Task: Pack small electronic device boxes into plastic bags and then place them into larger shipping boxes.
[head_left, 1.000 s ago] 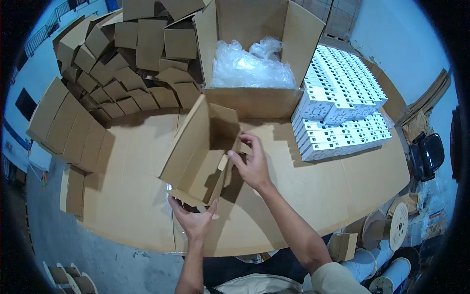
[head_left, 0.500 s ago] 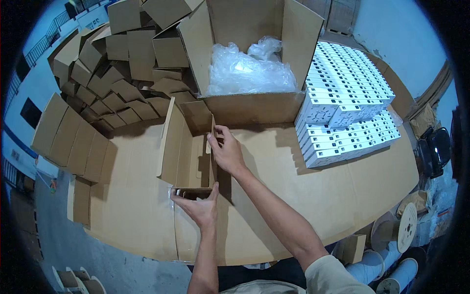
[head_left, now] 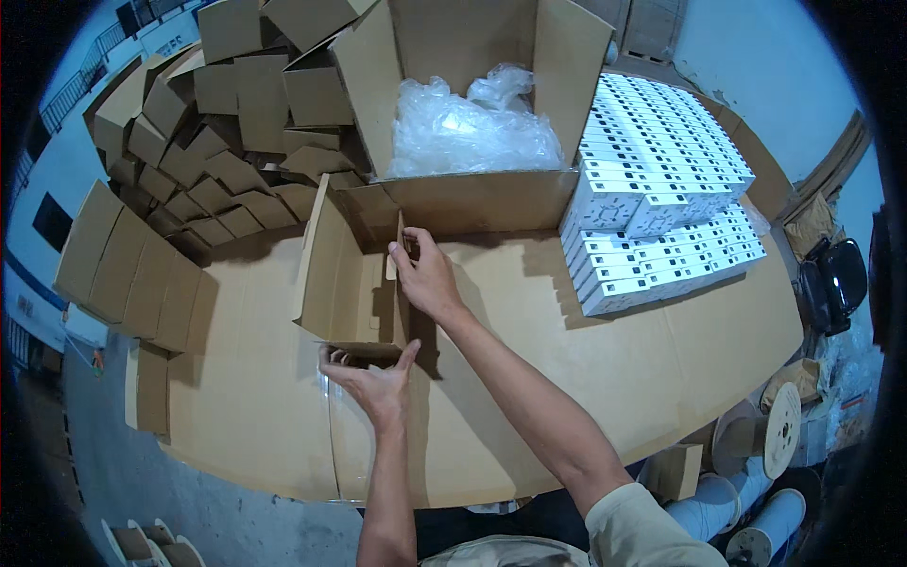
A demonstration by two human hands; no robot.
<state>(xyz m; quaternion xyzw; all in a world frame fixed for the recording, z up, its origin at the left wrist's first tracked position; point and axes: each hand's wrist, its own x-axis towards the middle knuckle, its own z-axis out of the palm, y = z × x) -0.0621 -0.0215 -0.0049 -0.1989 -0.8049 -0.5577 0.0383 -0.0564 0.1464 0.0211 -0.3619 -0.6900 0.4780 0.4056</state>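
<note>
A small cardboard box (head_left: 351, 300), open at the top, rests on the cardboard-covered table in front of me. Its long left side leans outward, and a flap stands up at its far end. My left hand (head_left: 376, 386) grips the near end from below, thumb at the right corner and fingers curled at the left; part of the fingers is hidden. On the right side panel, my right hand (head_left: 430, 282) closes with its thumb and fingers at the upper edge. No contents show inside the part of the box I can see.
A large open carton (head_left: 482, 203) holding clear plastic bags (head_left: 472, 128) stands behind. White boxes (head_left: 661, 208) are stacked at the right. Folded brown boxes (head_left: 213, 175) pile up at the back left, and more brown boxes (head_left: 128, 269) line the left edge. Spools (head_left: 779, 435) lie lower right.
The whole view has shifted slightly, so everything sits a little further left and up. Both hands keep their hold on the box, with little visible movement relative to it.
</note>
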